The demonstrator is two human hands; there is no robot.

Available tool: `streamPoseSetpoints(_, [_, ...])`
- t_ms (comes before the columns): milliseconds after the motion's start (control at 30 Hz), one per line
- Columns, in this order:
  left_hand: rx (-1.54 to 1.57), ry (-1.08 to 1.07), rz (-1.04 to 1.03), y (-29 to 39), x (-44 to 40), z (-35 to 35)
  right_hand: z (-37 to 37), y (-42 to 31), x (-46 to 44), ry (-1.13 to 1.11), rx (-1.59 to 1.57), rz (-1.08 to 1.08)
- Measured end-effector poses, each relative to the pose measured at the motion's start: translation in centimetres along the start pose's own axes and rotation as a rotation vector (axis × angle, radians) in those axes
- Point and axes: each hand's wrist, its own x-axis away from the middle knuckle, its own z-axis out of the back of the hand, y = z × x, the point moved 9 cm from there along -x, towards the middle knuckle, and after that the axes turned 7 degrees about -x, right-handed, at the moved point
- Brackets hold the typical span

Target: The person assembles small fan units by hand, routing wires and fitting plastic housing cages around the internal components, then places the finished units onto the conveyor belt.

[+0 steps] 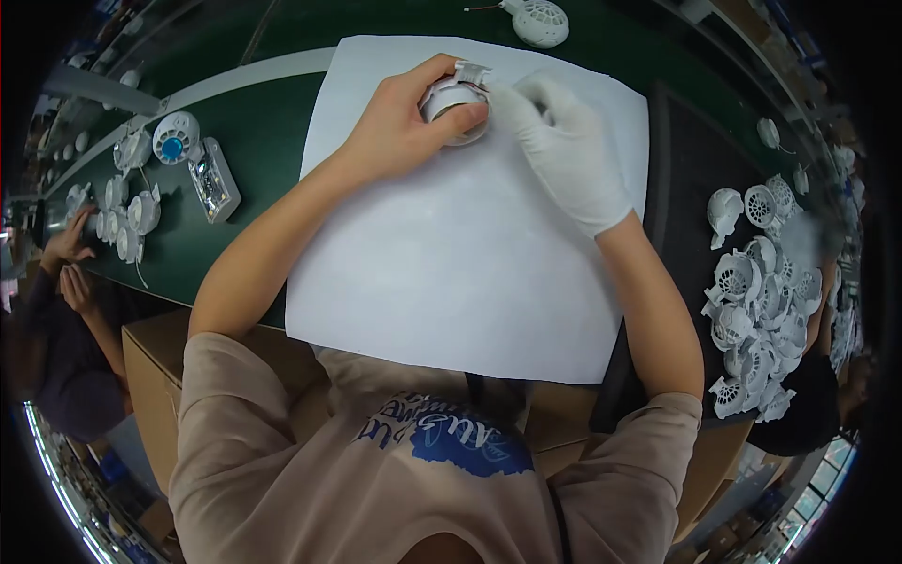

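Note:
My bare left hand [399, 127] is wrapped round a white round plastic fan housing [453, 98], thumb across its front and fingers behind. A small bracket-like tab sticks up from the top of this housing, and a thin dark reddish line, perhaps a wire, shows near it. My right hand [573, 155], in a white glove, is at the housing's right side with its fingers curled and thumb bent inward. Whatever its fingertips pinch is hidden or too small to name. Both hands are above a large white sheet [451, 263] on the green table.
Left on the green bench [263, 122] are several white fan parts [143, 214], one with a blue centre [172, 148], and a clear-topped box [214, 180]. Many white housings [756, 310] pile up on the right. Another unit [540, 23] lies ahead. People sit at both sides.

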Motion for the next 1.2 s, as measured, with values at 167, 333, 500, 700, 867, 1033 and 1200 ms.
streamPoseSetpoints(167, [0.027, -0.058, -0.043, 1.1, 0.6, -0.1, 1.5, -3.9, 0.8, 0.333, 0.475, 0.639])
streamPoseSetpoints(333, [-0.066, -0.042, -0.073, 1.4, 0.4, -0.4, -1.4, 2.1, 0.6, -0.025, -0.71, -0.29])
streamPoseSetpoints(500, [-0.244, 0.124, -0.465, 4.0, 0.5, 0.4, -0.1, -2.7, 1.0, 0.006, 0.0, 0.202])
streamPoseSetpoints(700, [-0.082, -0.174, 0.014, 4.3, 2.0, -2.2, 2.5, 1.3, -1.3, 0.166, 0.058, 0.119])
streamPoseSetpoints(867, [0.349, -0.071, -0.271, 6.5, 4.2, -2.7, -2.5, 4.1, 1.1, -0.536, -0.424, -0.46])
streamPoseSetpoints(1033, [0.217, -0.27, -0.193, 4.8, 5.4, -4.8, 2.7, 3.9, 0.4, -0.237, 0.08, -0.041])
streamPoseSetpoints(1200, [0.27, -0.252, -0.083, 4.0, 4.7, -4.7, 17.9, 3.4, 3.8, -0.233, 1.428, -0.098])
